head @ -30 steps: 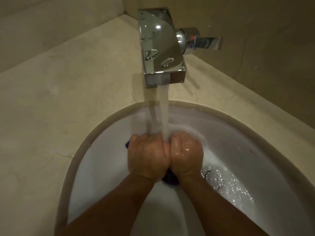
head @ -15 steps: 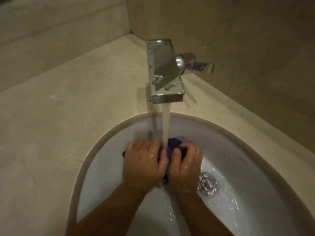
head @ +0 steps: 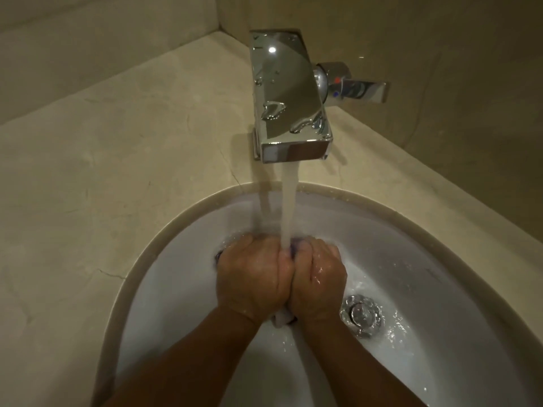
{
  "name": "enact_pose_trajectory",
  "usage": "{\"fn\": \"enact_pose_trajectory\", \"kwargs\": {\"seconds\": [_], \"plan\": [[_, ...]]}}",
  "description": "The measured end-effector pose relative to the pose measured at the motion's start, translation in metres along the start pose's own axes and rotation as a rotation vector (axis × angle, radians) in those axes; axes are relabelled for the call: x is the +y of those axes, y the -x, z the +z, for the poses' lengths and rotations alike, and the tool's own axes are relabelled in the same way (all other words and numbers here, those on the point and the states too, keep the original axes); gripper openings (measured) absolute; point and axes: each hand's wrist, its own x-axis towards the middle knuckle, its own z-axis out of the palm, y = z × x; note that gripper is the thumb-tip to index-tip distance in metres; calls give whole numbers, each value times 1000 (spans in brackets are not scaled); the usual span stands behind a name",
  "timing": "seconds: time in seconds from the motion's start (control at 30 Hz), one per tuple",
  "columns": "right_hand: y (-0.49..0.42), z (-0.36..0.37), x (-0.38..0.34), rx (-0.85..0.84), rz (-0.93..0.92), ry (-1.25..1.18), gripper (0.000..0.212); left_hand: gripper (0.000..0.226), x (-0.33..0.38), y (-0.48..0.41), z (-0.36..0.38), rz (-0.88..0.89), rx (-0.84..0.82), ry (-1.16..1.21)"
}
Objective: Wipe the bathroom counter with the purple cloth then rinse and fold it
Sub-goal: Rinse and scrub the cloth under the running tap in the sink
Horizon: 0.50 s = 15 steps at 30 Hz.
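My left hand [head: 252, 277] and my right hand [head: 318, 280] are pressed side by side in the white sink basin [head: 440, 277], both clenched on the purple cloth [head: 293, 250]. The cloth is almost wholly hidden inside my fists; small dark slivers show between the knuckles and at the left edge of my left hand. Water runs from the chrome faucet [head: 289, 95] straight onto the gap between my hands. A pale stream drips from below my fists.
The beige stone counter [head: 117, 160] surrounds the basin on the left and behind. The faucet's lever handle [head: 357, 89] points right. The chrome drain [head: 362, 314] sits just right of my right hand. A wall rises close on the right.
My fists have closed tighter together over the cloth, so the purple bunch seen half a second ago is now hidden. The view has shifted closer to the faucet.
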Motion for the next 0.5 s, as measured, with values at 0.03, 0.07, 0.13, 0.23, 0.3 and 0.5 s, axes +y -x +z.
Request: {"fn": "enact_pose_trajectory", "kwargs": {"seconds": [0.03,0.07,0.13,0.23,0.3,0.5], "plan": [[-3,1,4,-29,-16,33,31,40,0,-2,3,4,-16,-27],[-5,2,8,-51,-30,68,30,37,-1,-3,6,16,-62,-67],[-8,3,15,-70,-6,98,32,35,1,-7,9,-9,-169,-68],[-9,0,18,-83,18,149,35,44,3,-6,13,-179,-173,150],[-10,-1,20,-114,-84,201,33,45,2,-4,16,-174,-171,206],[-21,-24,-13,-117,397,-315,33,45,11,-9,-4,-356,-241,370]]}}
